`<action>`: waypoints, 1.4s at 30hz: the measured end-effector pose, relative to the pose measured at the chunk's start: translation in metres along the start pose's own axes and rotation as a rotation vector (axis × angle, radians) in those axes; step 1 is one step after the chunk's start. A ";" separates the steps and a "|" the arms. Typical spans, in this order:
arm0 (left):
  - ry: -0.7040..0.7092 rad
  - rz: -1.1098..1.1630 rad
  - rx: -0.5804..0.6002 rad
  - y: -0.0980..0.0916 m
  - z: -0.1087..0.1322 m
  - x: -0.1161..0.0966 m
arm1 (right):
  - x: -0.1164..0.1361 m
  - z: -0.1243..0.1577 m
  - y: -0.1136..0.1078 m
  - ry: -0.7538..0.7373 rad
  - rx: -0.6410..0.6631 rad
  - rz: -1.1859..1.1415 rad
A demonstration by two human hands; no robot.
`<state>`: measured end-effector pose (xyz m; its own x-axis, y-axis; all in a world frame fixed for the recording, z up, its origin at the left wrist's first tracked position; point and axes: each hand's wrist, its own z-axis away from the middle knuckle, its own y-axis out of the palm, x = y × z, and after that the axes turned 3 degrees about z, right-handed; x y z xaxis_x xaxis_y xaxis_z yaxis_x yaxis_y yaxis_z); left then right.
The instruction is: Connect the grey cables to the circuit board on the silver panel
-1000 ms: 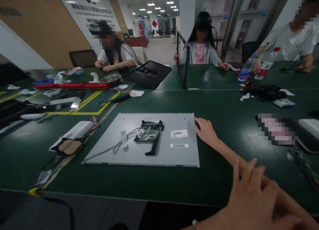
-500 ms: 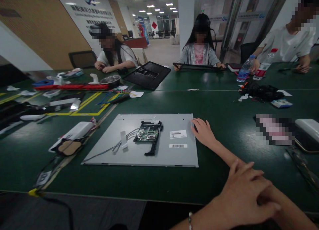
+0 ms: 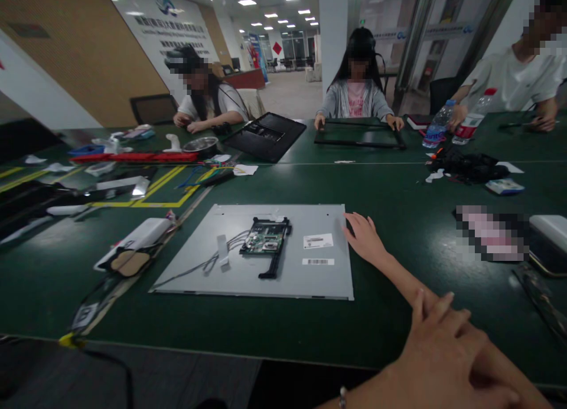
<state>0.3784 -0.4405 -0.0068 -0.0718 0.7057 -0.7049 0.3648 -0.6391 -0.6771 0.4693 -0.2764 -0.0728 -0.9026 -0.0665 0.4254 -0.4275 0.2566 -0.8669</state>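
Note:
A grey flat metal panel [image 3: 177, 285] lies on the green table. Near its middle sits a green circuit board [image 3: 261, 241] in a black bracket [image 3: 272, 267], with thin grey cables running to the lower left. Two white labels are on the panel's right part. My right hand [image 3: 365, 239] rests at the panel's right edge, fingers apart, holding nothing. Across my right forearm lies my left hand [image 3: 452, 344], its fingers loosely spread on the skin and a bracelet on its wrist.
A wrapped battery-like pack [image 3: 146, 241] and cables lie left of the panel. Phones [image 3: 549, 255] are at the right, bottles [image 3: 438, 126] beyond. Three people sit opposite; one person's hands hold a black frame [image 3: 358, 143] near a black cover [image 3: 268, 134].
The black frame across the table has tilted and come lower, so its opening now shows. The view has shifted slightly. My hands keep nearly the same pose.

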 end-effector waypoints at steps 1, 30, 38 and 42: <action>0.001 -0.014 0.004 0.002 0.000 0.000 | 0.000 0.000 -0.001 0.005 0.000 -0.008; 0.055 -0.187 0.027 0.001 0.002 0.005 | 0.003 0.004 -0.010 -0.078 -0.073 -0.180; 0.158 -0.241 0.033 0.004 0.007 0.013 | 0.015 0.020 -0.013 -0.046 0.102 -0.065; 0.031 -0.243 -0.064 -0.026 0.021 0.023 | 0.021 0.024 -0.010 -0.089 0.220 0.044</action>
<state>0.3476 -0.4141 -0.0092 -0.1367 0.8460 -0.5154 0.3982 -0.4295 -0.8106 0.4531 -0.3036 -0.0610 -0.9173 -0.1474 0.3699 -0.3800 0.0458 -0.9239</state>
